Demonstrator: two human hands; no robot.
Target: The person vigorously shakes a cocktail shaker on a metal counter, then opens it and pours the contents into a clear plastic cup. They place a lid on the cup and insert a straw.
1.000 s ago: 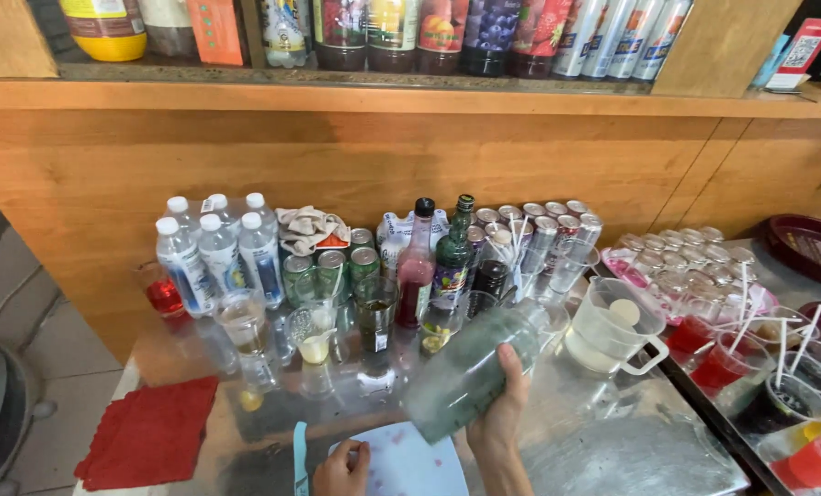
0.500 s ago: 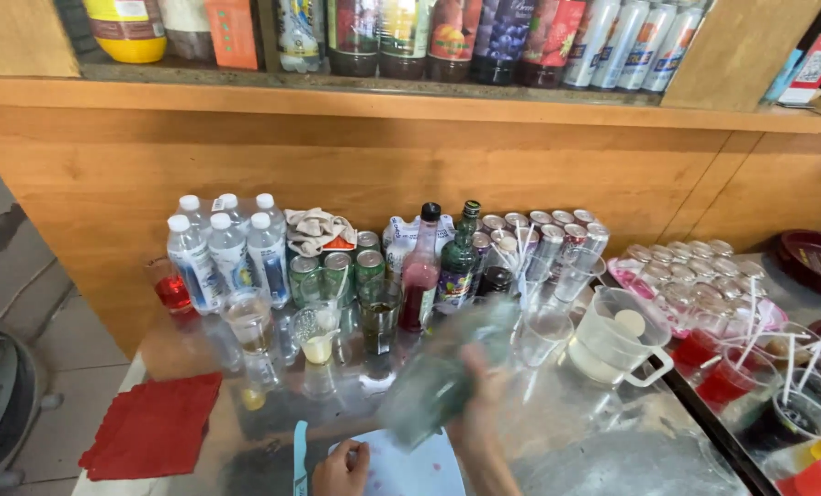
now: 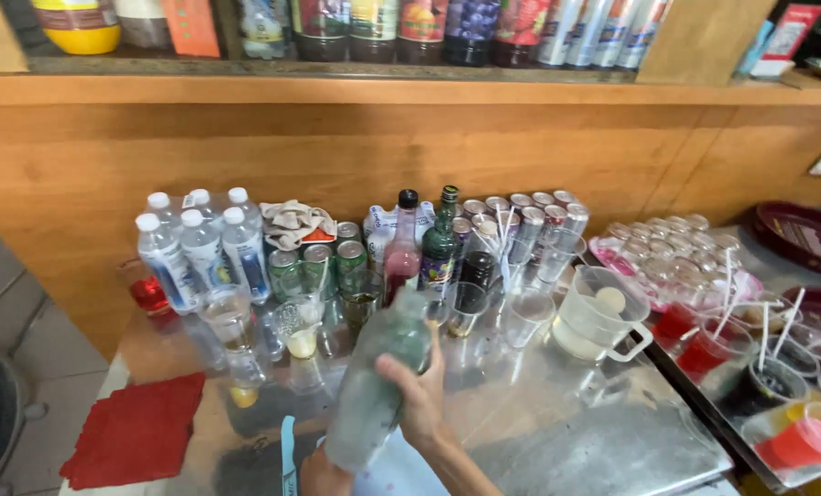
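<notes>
My right hand (image 3: 421,397) grips a tall clear shaker-like bottle (image 3: 373,386) with a pale green liquid inside. It is tilted, top towards the back, above the steel counter (image 3: 557,432). Only a small part of my left hand (image 3: 322,475) shows at the bottom edge, just under the bottle's base, beside a pale blue sheet (image 3: 387,478) and a light blue strip (image 3: 287,455). Whether that hand holds anything is hidden. Behind the bottle stand small glasses (image 3: 300,326) and two dark glass bottles (image 3: 440,241).
Water bottles (image 3: 203,248) and green cans (image 3: 318,262) line the wooden wall at the back left, silver cans (image 3: 530,216) at the back middle. A clear jug (image 3: 599,317) stands to the right, then cups with straws (image 3: 769,367). A red cloth (image 3: 135,427) lies at the left.
The bottle in my right hand has swung left and lower, from a flatter tilt to a steeper one, blurred in between. My left hand stays at the bottom edge.
</notes>
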